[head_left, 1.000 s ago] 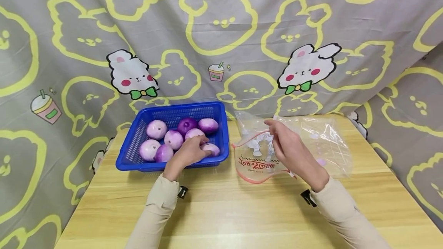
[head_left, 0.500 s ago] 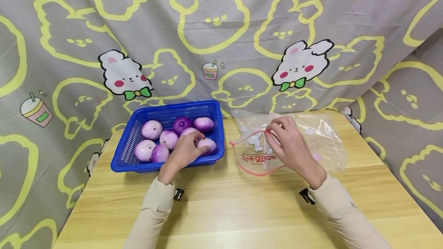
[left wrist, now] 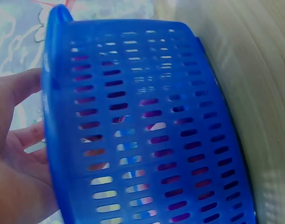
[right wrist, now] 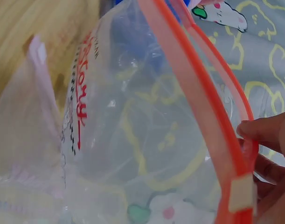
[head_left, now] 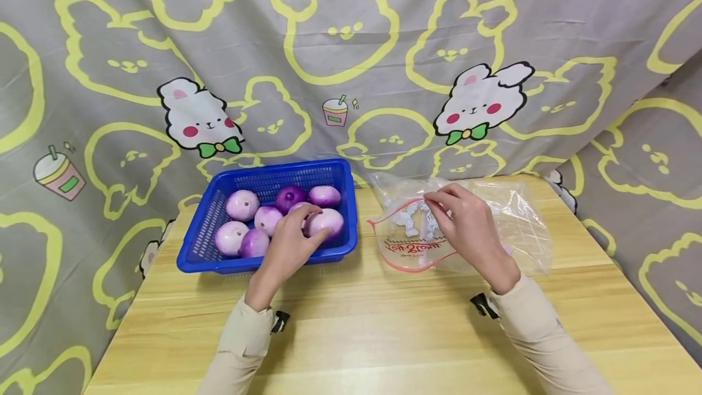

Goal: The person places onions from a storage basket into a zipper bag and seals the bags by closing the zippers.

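Observation:
In the head view my left hand (head_left: 286, 245) grips a purple-and-white onion (head_left: 325, 224) with curled fingers and thumb, at the right side of the blue plastic basket (head_left: 192, 261). Several more onions (head_left: 242, 205) lie in that basket. My right hand (head_left: 466, 224) pinches the red zip edge of a clear zip bag (head_left: 408, 258) with red lettering. The right wrist view shows thumb and finger on the zip strip (right wrist: 207, 112), its two sides apart. In the left wrist view the basket wall (left wrist: 56, 116) hides the held onion.
More clear plastic, with a pale pink zip (right wrist: 44, 79), lies on the wooden table (head_left: 362, 334) beside the lettered bag. A grey curtain (head_left: 384, 17) with cartoon prints hangs behind the table.
My left hand has closed round the onion and raised it a little within the basket. My right hand has come onto the bag's zip edge and now pinches it, holding the mouth apart.

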The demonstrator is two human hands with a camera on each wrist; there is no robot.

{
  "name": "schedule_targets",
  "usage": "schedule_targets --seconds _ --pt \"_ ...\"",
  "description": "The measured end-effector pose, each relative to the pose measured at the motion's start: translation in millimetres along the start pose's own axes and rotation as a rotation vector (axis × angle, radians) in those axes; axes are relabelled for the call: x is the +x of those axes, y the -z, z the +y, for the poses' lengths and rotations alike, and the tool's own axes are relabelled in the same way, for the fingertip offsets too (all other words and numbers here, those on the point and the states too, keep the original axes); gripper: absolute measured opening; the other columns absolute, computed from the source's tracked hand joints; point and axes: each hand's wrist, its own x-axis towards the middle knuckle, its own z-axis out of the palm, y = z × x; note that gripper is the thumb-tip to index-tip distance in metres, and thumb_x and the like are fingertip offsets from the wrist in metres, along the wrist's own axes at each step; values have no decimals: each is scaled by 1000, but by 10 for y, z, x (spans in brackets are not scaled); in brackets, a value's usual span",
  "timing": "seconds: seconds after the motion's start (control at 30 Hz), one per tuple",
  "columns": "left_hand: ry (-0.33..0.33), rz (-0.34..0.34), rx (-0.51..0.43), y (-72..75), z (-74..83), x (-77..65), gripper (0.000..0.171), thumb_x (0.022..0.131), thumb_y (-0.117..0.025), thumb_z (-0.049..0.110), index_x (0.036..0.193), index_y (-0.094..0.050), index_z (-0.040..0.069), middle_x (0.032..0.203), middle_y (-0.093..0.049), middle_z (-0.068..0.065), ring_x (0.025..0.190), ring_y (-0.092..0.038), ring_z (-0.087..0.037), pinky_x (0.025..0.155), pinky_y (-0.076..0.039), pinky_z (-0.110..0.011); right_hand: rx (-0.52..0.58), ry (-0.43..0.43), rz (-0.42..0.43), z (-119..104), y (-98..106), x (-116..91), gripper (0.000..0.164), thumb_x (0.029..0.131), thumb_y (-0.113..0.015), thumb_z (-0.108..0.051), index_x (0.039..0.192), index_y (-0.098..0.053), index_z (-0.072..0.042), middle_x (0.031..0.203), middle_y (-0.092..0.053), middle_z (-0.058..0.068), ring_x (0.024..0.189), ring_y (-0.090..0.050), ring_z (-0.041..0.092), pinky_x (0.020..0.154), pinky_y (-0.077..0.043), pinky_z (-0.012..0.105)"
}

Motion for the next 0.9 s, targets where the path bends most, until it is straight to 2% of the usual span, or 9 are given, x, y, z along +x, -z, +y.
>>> schedule_targets --seconds 0.2,0.4,0.53,0.7,0.9 --pt "-75 48 -9 42 161 -80 40 83 -82 23 114 -65 5 106 -68 -6 96 -62 -18 85 -51 -36 21 -55 6 -23 49 29 16 88 -72 -5 103 -77 -3 92 -70 7 72 -63 17 63 -52 36" --pt "-121 56 -10 67 371 -130 43 83 -82 26 117 -64 5 110 -69 -5 99 -63 -16 86 -51 -34 62 -51 10 -89 88 42 23 89 -68 1 112 -73 -1 101 -72 12 80 -66 20 70 -54 38" --pt "-159 47 -17 54 516 -161 45 84 -81 27 119 -63 5 114 -68 -5 103 -63 -16 90 -51 -33 95 -58 27 -100 101 24 22 89 -67 5 110 -72 1 101 -73 13 82 -68 22 72 -55 38" --pt "-232 42 -45 21 674 -204 48 83 -82 23 122 -62 3 126 -63 -11 117 -60 -19 98 -49 -34 112 -79 31 -104 108 32 15 89 -67 6 102 -71 1 99 -72 12 85 -70 22 75 -57 37" --pt "-297 6 -48 -73 869 -246 47 85 -80 25 123 -62 4 136 -58 -12 129 -53 -21 105 -46 -34 150 -72 62 -120 103 46 15 88 -65 9 100 -70 0 98 -72 10 89 -70 22 79 -56 29"
